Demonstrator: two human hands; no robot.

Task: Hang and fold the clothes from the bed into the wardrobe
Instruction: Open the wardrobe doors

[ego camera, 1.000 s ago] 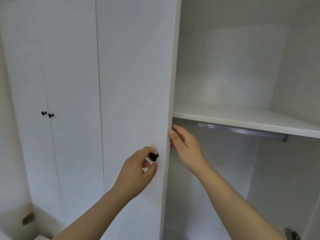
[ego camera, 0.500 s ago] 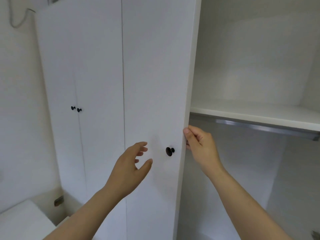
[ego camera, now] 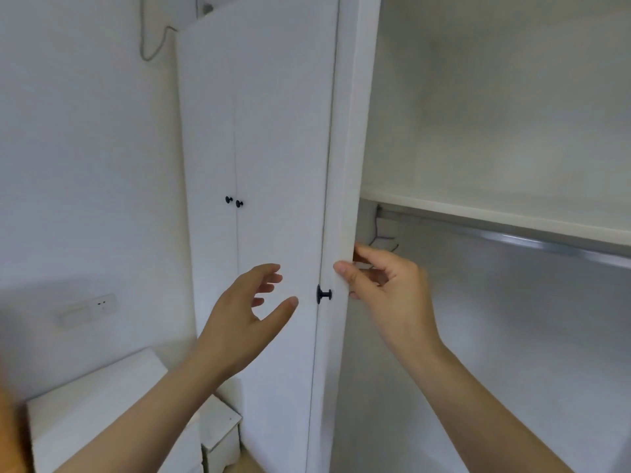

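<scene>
I face a white wardrobe. Its door (ego camera: 345, 199) stands nearly edge-on to me, with a black knob (ego camera: 322, 294) on its face. My right hand (ego camera: 382, 285) grips the door's edge, thumb on the front and fingers curled behind it. My left hand (ego camera: 249, 312) hovers with spread fingers just left of the knob, touching nothing. Inside the open compartment are a white shelf (ego camera: 495, 216) and a metal hanging rail (ego camera: 532, 245) beneath it. No clothes or bed are in view.
Two shut wardrobe doors with small black knobs (ego camera: 234, 201) stand to the left. A low white bedside unit (ego camera: 102, 404) sits at the lower left below a wall socket (ego camera: 88, 308). A cable (ego camera: 153, 46) hangs on the wall above.
My left hand has let go of the black knob and drawn back to the left. The door has swung further open in my right hand, and my view has turned left.
</scene>
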